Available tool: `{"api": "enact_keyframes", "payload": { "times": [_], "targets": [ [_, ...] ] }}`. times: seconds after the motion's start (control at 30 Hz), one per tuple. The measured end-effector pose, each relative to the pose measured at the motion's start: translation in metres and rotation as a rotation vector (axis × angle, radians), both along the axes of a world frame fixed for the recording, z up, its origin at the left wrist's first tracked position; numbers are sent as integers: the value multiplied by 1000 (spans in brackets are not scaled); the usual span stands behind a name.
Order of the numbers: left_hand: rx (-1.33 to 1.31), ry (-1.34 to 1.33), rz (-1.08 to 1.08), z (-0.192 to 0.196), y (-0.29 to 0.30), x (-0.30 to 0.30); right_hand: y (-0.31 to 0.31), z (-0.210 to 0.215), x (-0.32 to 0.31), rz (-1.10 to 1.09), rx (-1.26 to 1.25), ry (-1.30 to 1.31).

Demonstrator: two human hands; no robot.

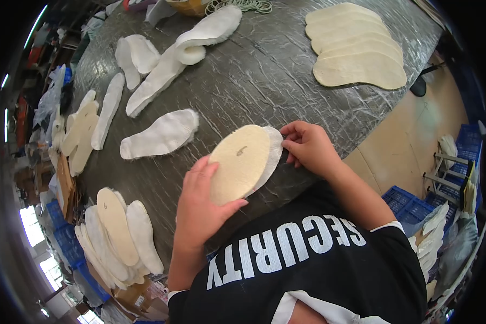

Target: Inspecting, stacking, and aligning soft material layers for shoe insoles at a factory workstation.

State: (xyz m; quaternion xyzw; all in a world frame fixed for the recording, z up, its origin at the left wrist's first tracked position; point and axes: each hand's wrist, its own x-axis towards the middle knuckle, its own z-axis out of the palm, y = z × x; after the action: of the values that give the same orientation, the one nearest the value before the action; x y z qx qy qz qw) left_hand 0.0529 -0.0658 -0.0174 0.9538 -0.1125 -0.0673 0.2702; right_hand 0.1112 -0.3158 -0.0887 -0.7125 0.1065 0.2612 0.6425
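A cream insole (pixel 240 167) with a small dark mark lies over a white insole (pixel 274 148), and I hold the pair above the near part of the table. My left hand (pixel 200 200) is closed round their left end, thumb along the near edge and fingers on the far side. At the opposite end, my right hand (pixel 310 148) pinches the rim of the white insole between thumb and forefinger. The white one sticks out past the cream one on the right. Just beyond my left hand rests a single fluffy white insole (pixel 161 134).
Fanned cream insoles (pixel 359 51) lie at the far right of the dark, plastic-covered table (pixel 243 97). More fleecy white insoles (pixel 167 70) are spread at the far left. A mixed pile (pixel 119 227) sits on the left edge. Blue crates (pixel 407 205) and a metal step ladder (pixel 448 173) stand right.
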Motion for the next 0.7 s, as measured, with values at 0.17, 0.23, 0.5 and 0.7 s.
{"api": "enact_keyframes", "payload": {
  "times": [0.17, 0.23, 0.5, 0.7],
  "targets": [
    [9, -4, -62, -9, -9, 5, 0, 3, 1, -15, 23, 9],
    [22, -21, -92, -10, -8, 6, -1, 2, 1, 15, 27, 16],
    [7, 56, -96, -9, -14, 7, -3, 2, 1, 11, 71, 18],
    [-1, 82, -72, -10, -15, 8, -3, 3, 1, 29, 53, 12]
  ]
}}
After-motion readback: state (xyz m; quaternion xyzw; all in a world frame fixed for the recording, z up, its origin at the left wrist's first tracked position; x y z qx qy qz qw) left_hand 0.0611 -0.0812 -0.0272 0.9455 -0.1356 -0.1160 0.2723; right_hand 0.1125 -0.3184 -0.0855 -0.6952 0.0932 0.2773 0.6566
